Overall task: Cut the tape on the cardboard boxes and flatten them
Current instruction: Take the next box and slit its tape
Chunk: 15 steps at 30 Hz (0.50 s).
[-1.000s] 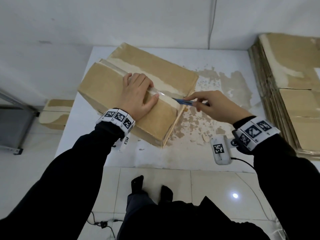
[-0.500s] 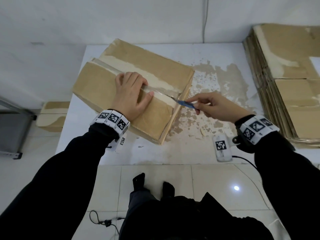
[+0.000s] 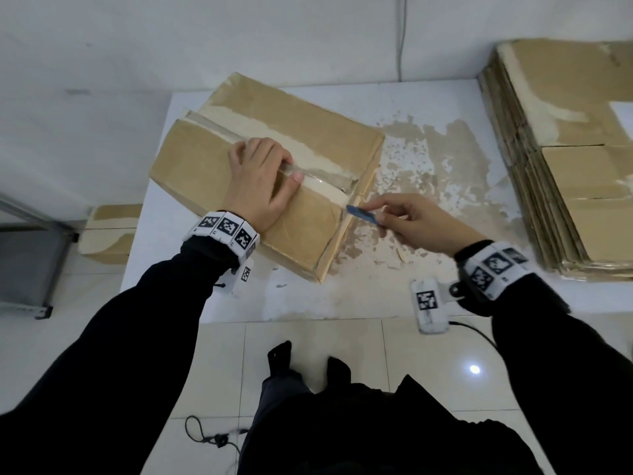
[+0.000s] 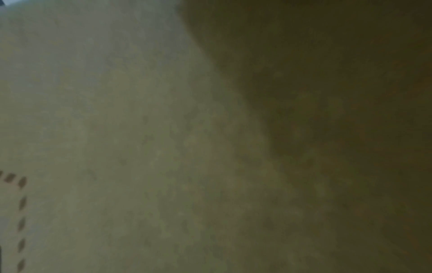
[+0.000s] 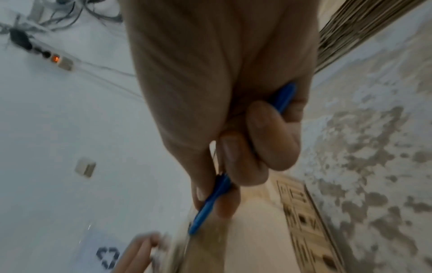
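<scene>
A white table point(image 3: 428, 108) with a badly peeled, patchy top stands against a pale wall, over glossy floor tiles. At the far left a grey metal frame point(image 3: 24, 255) sits on the floor, and beside it, below the table edge, lies a small cardboard piece point(image 3: 109, 234). On the table the cardboard box point(image 3: 308, 234) lies at an angle, clear tape point(image 3: 325, 176) running along its centre seam. The left hand point(image 3: 262, 188) lies flat on the box top, fingers relaxed across the tape; its wrist view is only a dim blur. Just off the box's near end, the right hand point(image 3: 414, 222) pinches a blue cutter point(image 3: 363, 216), tip at the box edge. At the far right rests a stack of flattened boxes point(image 3: 582, 166).
</scene>
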Each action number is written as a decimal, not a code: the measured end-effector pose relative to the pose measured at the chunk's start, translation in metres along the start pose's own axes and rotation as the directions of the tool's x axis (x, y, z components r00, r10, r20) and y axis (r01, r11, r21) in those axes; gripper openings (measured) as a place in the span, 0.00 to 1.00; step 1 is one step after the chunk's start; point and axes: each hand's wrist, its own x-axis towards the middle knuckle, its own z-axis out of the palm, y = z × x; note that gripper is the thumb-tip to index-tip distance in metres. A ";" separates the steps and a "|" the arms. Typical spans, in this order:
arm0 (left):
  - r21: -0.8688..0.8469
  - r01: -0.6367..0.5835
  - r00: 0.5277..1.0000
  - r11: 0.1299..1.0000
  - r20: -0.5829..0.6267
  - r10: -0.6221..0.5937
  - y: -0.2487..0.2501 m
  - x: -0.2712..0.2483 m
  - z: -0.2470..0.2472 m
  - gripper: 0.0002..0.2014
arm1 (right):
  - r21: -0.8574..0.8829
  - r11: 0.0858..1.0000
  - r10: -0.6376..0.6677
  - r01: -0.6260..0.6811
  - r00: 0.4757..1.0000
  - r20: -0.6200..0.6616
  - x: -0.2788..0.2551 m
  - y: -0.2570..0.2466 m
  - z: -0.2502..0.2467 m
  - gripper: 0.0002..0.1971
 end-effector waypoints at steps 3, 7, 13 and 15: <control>-0.012 -0.010 1.000 1.000 -0.020 0.010 -0.001 -0.002 -0.002 0.17 | -0.025 1.000 -0.007 0.008 0.999 0.048 -0.006 -0.007 -0.006 0.12; 0.028 0.002 0.997 1.000 -0.072 0.000 0.005 0.010 -0.001 0.17 | -0.102 0.994 -0.045 0.039 0.997 -0.057 -0.009 -0.013 -0.004 0.12; 0.268 -0.041 0.961 0.963 0.274 -0.035 0.005 0.024 -0.010 0.23 | -0.130 0.991 -0.040 -0.013 0.917 -0.398 -0.035 0.003 0.008 0.14; 0.332 -0.021 0.905 0.943 0.408 -0.123 0.016 0.036 -0.014 0.23 | -0.247 0.969 -0.121 0.008 0.888 -0.444 -0.036 0.004 0.006 0.14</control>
